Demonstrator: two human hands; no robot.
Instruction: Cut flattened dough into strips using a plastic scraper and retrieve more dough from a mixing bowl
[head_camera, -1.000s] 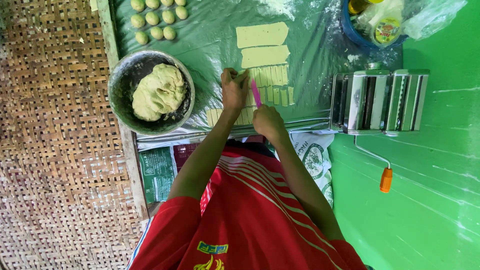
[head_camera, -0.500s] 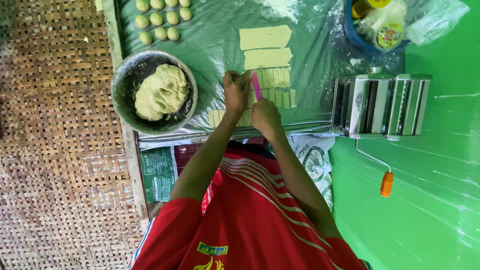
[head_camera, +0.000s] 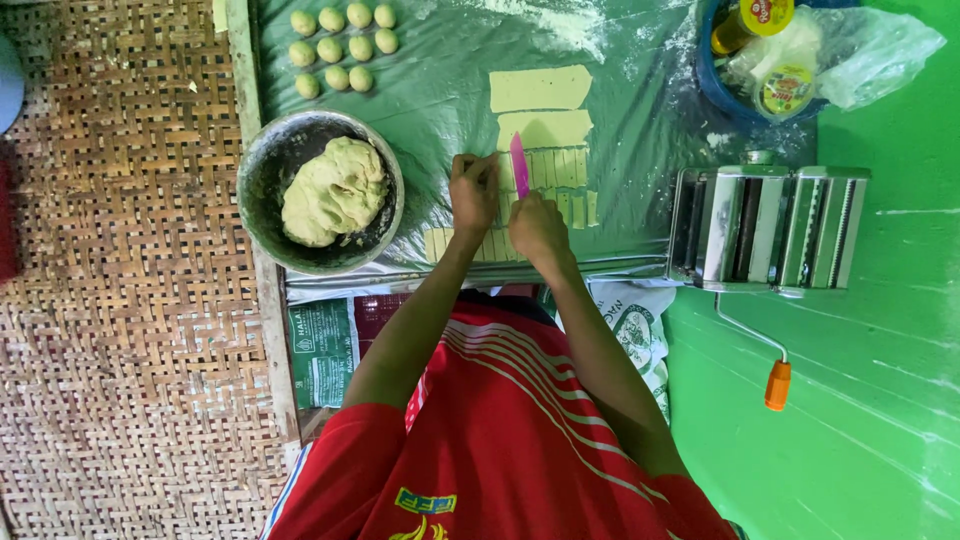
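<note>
My right hand (head_camera: 538, 226) grips a pink knife (head_camera: 519, 165) whose blade points away from me onto a pale dough sheet (head_camera: 556, 170) that is scored into narrow strips. My left hand (head_camera: 474, 188) presses its fingertips on the dough just left of the blade. Two uncut rectangular dough sheets (head_camera: 540, 88) lie beyond on the plastic-covered work surface (head_camera: 440, 90). More cut strips (head_camera: 455, 243) lie close to me, under my wrists.
A metal bowl (head_camera: 262, 160) holding a lump of dough (head_camera: 333, 190) sits at the left. Several small dough balls (head_camera: 340, 45) lie beyond it. A metal pasta roller (head_camera: 765, 228) with an orange-handled crank (head_camera: 777, 384) stands right. A blue basin (head_camera: 722, 85) with jars and a plastic bag is far right.
Both hands have stayed at the scored dough sheet, with the knife shifting only slightly along it. The view has drifted a little.
</note>
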